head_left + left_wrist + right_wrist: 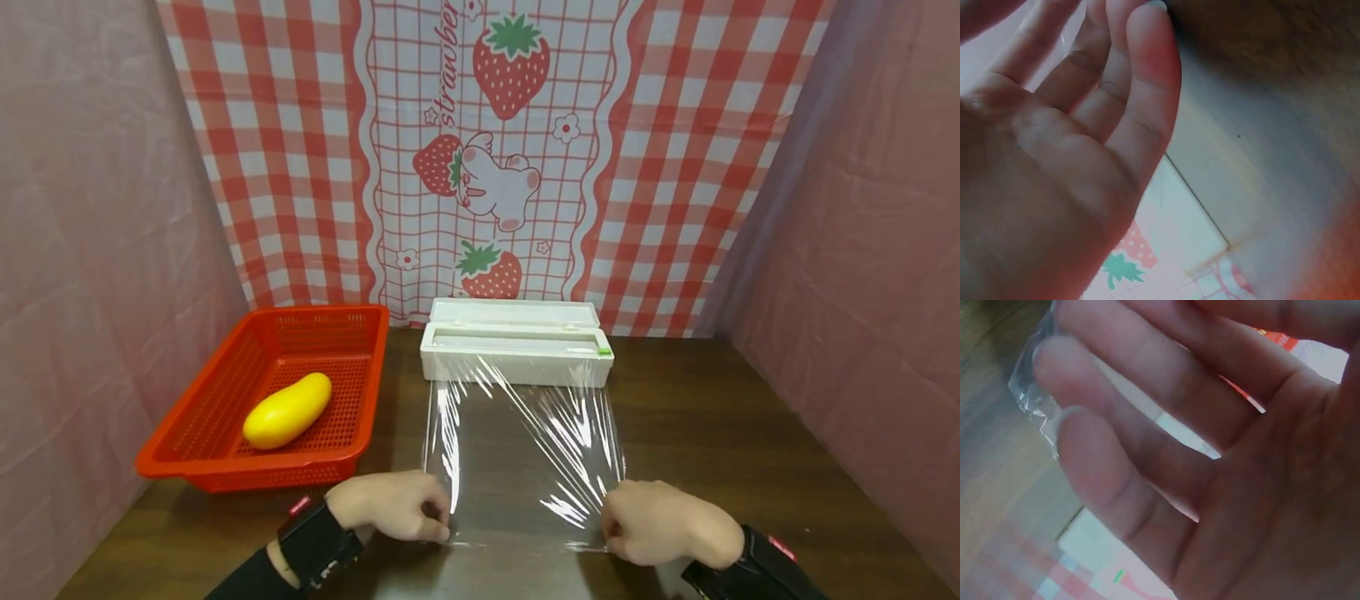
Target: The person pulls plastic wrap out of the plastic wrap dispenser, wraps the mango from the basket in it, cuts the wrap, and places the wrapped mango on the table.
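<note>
Nearest to the camera, the left hand (393, 505) and the right hand (660, 523) are resting low on the brown surface (750, 433), each one at a near corner of the film (522, 446). In the head view the fingers of both hands are looking curled, and each hand is pinching its corner of the sheet between thumb and fingers; in the right wrist view a crumpled bit of film (1035, 400) is sitting at the fingertips (1072, 434), while the left wrist view is showing mostly palm and I cannot tell the grip from it. The film is lying stretched and nearly flat over the surface, with shiny wrinkles running along it. Its far end is going into the white dispenser (516, 350), so, as I judge it, the sheet is pulled out to a good length but is not yet cut off. To the left of the dispenser the red basket (225, 408) is standing, and the yellow mango (287, 410) is lying inside it, well apart from the film. It seems to me that the pulling is mostly done, and the cutting, and any use of the sheet on the fruit, is left. Behind everything the strawberry cloth (487, 150) is hanging.
</note>
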A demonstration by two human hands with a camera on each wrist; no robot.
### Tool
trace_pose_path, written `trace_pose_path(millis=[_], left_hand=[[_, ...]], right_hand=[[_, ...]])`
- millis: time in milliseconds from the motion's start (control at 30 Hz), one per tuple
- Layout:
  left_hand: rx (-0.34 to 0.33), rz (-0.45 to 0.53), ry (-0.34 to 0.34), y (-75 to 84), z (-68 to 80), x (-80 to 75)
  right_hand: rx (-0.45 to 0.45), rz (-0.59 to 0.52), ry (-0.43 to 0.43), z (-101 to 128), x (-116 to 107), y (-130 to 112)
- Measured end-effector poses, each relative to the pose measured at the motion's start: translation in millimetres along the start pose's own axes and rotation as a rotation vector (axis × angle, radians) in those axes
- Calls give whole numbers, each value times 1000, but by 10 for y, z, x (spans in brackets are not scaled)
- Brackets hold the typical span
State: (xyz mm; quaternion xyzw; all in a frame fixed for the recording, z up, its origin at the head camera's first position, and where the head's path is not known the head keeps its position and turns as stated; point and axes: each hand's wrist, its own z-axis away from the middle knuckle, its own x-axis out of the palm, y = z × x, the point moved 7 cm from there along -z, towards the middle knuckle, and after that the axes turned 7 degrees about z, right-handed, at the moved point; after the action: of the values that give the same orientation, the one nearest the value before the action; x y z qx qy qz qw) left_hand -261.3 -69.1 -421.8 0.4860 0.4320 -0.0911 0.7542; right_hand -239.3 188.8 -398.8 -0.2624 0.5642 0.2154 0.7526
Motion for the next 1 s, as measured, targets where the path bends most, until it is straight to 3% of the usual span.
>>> trace_pose_path(millis=[367,633,733,867,1000], left_hand=[[-98,-106,-11,63,-12,88],[-174,-205,0,124,-53,132],[-184,-259,9,143,-61,129],[-193,-259,23,139,-68,114],[-203,-233,24,118,-70,97]], right_hand=[[55,7,-32,22,98,-11],[97,103,-31,3,90,13],[75,92,5,-14,25,-13],[-1,76,96,-72,-66,-93],[-9,49,88,-126,-37,-130]])
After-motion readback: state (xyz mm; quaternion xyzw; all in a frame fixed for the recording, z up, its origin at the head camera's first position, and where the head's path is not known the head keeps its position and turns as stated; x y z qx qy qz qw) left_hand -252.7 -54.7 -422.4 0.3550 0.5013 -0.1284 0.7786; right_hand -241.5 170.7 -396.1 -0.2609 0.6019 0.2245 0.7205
